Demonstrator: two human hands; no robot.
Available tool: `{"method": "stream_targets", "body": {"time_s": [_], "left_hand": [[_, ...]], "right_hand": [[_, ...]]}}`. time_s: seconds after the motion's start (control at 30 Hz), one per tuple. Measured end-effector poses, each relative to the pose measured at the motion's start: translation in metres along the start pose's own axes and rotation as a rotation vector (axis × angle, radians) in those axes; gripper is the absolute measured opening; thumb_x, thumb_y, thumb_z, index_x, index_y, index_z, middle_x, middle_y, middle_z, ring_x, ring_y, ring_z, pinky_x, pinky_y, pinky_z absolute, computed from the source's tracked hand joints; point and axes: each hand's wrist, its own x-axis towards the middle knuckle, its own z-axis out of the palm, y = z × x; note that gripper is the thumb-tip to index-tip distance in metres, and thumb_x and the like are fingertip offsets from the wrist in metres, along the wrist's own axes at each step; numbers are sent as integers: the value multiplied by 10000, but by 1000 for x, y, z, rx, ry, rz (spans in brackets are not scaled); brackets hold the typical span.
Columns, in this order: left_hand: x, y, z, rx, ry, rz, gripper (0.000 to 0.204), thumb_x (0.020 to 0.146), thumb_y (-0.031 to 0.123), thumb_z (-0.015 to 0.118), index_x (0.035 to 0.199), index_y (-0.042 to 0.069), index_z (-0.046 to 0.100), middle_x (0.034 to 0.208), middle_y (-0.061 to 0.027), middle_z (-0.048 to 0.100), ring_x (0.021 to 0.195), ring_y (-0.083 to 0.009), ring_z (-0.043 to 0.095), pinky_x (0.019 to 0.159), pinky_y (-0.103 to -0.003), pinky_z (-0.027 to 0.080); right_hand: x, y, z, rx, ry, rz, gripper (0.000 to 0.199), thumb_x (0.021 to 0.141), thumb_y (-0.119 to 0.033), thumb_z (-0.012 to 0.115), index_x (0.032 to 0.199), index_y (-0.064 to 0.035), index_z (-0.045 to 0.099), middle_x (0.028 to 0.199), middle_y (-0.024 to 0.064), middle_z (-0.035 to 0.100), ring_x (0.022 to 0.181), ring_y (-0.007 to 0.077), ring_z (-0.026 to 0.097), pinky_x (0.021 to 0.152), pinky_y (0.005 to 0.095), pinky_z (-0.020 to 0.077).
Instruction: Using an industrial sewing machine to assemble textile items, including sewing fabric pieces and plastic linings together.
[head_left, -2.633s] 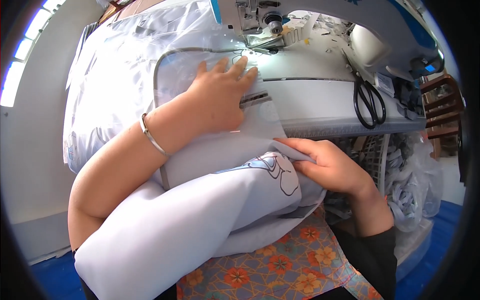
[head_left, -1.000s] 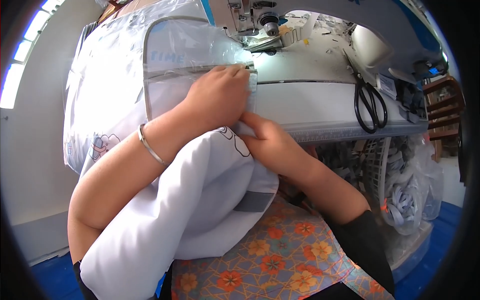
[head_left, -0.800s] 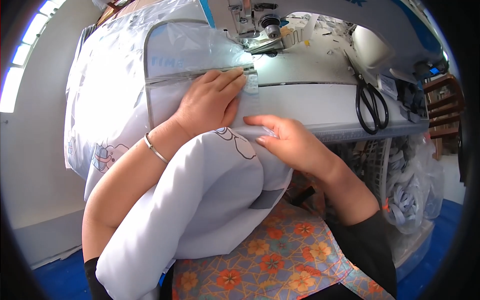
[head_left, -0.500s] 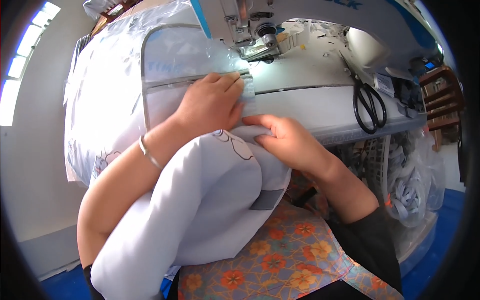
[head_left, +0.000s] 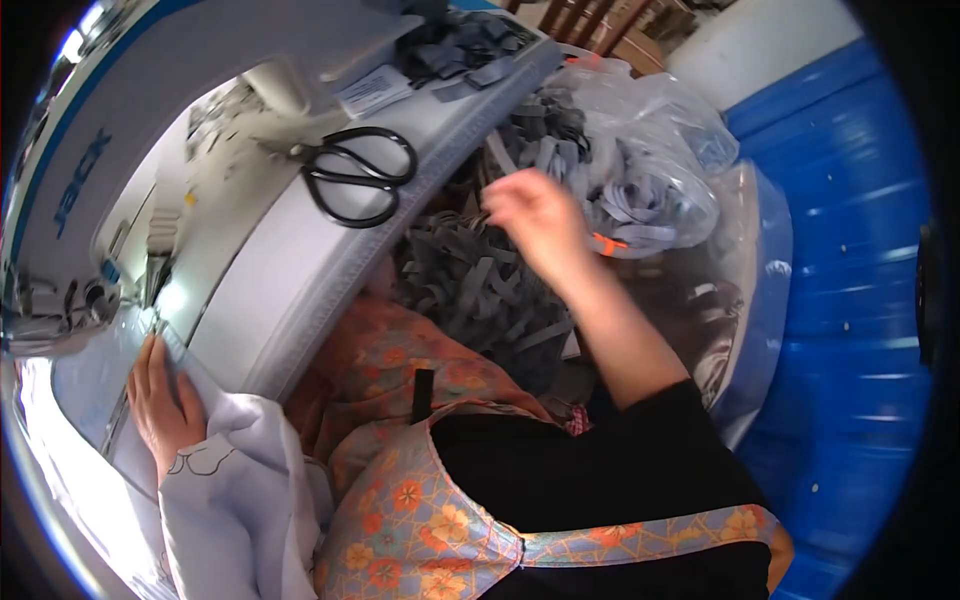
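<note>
My left hand (head_left: 165, 410) lies flat on pale fabric (head_left: 235, 475) with its fingers stretched out, the tips close to the lit needle area of a white and blue sewing machine (head_left: 60, 300). The fabric carries a dark outline print and drapes down over my left forearm. My right hand (head_left: 540, 220) is raised above a bin of grey fabric strips (head_left: 480, 290), beside a clear plastic bag (head_left: 690, 130). Its fingers look curled but are smeared by motion, and whether they hold anything cannot be made out.
Black-handled scissors (head_left: 360, 175) lie on the white machine table (head_left: 260, 290). Beyond them are a small white label card (head_left: 375, 90) and dark grey strips (head_left: 465, 50). Light strip coils (head_left: 635, 205) sit in the plastic bag. The floor at right is blue (head_left: 840, 300).
My view has swung to the right. My right hand has left the fabric and moved out over the strips at the right. My left hand stays on the fabric by the needle.
</note>
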Motion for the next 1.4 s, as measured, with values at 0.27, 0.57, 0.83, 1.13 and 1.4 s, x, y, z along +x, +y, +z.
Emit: {"method": "stream_targets", "body": {"time_s": [0.27,0.57,0.83,1.13,1.4], "left_hand": [[3,-14,-13,-56,-123,72,470,922,120,548,1373,-10,524,1439,-193,516,1303,-402,498,1094,-461,401],[15,-16,-79,-158,-147,96,343,945,67,548,1276,5,618,1376,-159,591,1286,-348,544,1086,-434,417],[45,60,-136,-113,-175,262,326,987,74,541,1303,61,623,1380,-128,596,1304,-310,546,1123,-415,396],[75,156,-126,-1139,-281,-21,372,1043,256,520,1294,-9,592,878,-21,621,844,-96,571,788,-252,462],[48,96,-87,-866,-58,-88,205,986,170,561,949,0,669,717,-78,588,696,-187,573,654,-313,461]], "right_hand": [[6,109,-252,-1172,432,320,298,858,-321,727,875,-24,727,830,216,691,763,383,677,710,437,517],[36,54,-240,-1073,183,253,295,920,-284,641,873,-1,711,770,191,682,681,296,677,674,419,513],[40,-81,-169,-250,-59,-131,175,999,-153,569,1013,-40,702,875,1,702,696,54,615,612,198,467],[24,-230,33,-156,-944,-302,135,952,-100,624,1029,-16,696,716,-7,657,547,32,547,496,198,432],[60,-244,73,24,-1148,16,163,962,-184,688,964,-21,690,725,-30,618,601,32,520,538,181,388]]}}
